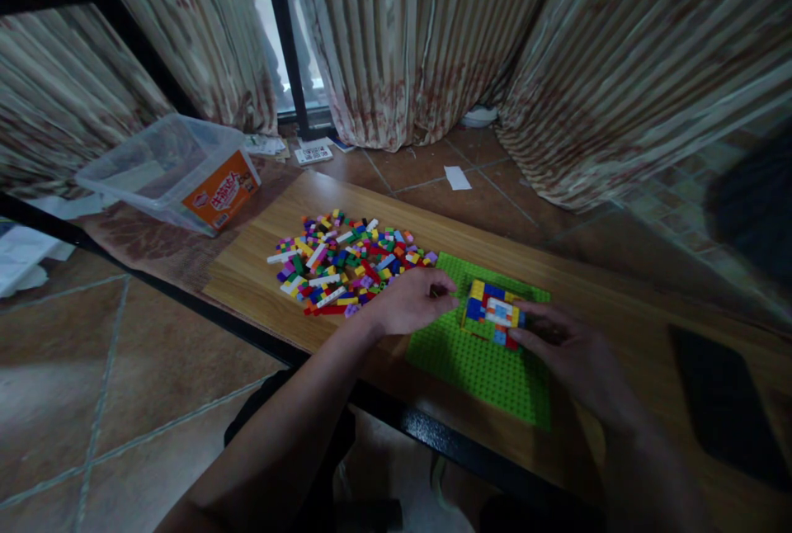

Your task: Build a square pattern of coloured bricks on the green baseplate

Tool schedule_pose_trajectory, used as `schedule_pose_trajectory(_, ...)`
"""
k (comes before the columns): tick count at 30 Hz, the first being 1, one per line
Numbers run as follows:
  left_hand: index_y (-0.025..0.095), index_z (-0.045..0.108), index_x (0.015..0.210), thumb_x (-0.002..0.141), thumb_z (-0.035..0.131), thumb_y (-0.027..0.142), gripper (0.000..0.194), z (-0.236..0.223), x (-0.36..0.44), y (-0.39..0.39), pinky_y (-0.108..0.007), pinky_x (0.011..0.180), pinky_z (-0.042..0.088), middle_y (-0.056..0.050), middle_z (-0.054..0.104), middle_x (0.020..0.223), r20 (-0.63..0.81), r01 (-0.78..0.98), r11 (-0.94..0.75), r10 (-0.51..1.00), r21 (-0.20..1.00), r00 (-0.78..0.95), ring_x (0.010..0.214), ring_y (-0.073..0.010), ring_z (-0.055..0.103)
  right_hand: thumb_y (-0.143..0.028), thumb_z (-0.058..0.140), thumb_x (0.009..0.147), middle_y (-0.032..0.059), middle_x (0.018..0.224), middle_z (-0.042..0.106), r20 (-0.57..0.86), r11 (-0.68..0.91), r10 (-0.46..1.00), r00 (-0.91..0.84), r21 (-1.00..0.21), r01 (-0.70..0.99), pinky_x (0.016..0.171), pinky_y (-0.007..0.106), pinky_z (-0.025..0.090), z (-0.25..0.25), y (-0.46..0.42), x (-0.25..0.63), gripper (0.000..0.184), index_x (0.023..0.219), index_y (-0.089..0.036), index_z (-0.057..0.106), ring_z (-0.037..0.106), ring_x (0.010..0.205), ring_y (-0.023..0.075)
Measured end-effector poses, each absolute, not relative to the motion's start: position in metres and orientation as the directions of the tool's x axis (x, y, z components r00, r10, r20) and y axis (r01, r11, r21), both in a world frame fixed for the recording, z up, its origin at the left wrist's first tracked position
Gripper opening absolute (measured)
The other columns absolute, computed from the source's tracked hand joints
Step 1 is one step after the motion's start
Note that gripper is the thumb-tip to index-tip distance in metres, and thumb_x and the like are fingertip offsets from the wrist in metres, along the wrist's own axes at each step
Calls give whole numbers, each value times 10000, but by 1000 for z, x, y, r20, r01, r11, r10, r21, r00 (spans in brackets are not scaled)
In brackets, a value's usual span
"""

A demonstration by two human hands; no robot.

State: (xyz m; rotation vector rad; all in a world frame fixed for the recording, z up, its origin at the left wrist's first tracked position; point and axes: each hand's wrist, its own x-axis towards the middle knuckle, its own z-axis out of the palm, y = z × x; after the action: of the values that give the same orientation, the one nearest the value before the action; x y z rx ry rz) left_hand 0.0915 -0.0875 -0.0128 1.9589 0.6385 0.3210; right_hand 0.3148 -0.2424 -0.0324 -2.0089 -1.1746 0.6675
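A built block of toy bricks (pixel 488 310), in blue, yellow, white, orange and red, sits over the green baseplate (pixel 476 376). My right hand (pixel 569 347) grips its right end, thumb at the near side and fingers at the far side. Whether the block is pressed onto the plate, I cannot tell. My left hand (pixel 412 302) hovers between the loose bricks (pixel 337 257) and the built block, over the plate's left edge. Its thumb and fingers curl together in a pinch; anything between the tips is too small to make out.
Loose bricks are heaped on the wooden tabletop (pixel 247 269), left of the baseplate. A clear plastic tub (pixel 167 170) with an orange label stands at the far left end. A dark flat object (pixel 723 401) lies at the right. Beyond the table hang striped curtains (pixel 396 46).
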Motion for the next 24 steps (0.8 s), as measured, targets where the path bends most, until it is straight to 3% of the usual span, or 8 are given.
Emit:
schedule_pose_trajectory(9,155,673,950,859,571,280,186,-14,92,-87,-280,716,489,-29,700,868,-65,318,-363,564,876,823,770,-147,624,-517,797,600,38,904,741,-178,-359,864,471,-873,329,719,398,539,-28,-238,307,507,1032,-258,740,666,762,217)
schedule_pose_trajectory(15,148,672,932,860,567,272,178,-13,92,-88,-264,688,474,-21,682,834,-58,313,-375,556,873,829,747,-142,611,-488,806,599,44,905,751,-180,-358,869,461,-872,334,696,388,555,-28,-236,307,487,1020,-252,747,681,761,222)
schedule_pose_trajectory(20,156,684,934,861,574,283,184,-13,92,-88,-256,687,467,-18,679,838,-57,308,-366,560,878,826,755,-143,603,-498,795,629,47,957,758,-179,-359,870,459,-868,342,765,421,561,-29,-237,307,480,1050,-271,743,695,824,242)
schedule_pose_trajectory(24,151,684,915,845,598,277,168,-13,92,-87,-238,685,460,-11,669,819,-33,245,-303,565,921,824,740,-129,587,-496,808,609,48,968,753,-211,-366,880,426,-872,324,786,423,559,-27,-239,310,557,1113,-274,721,696,848,248)
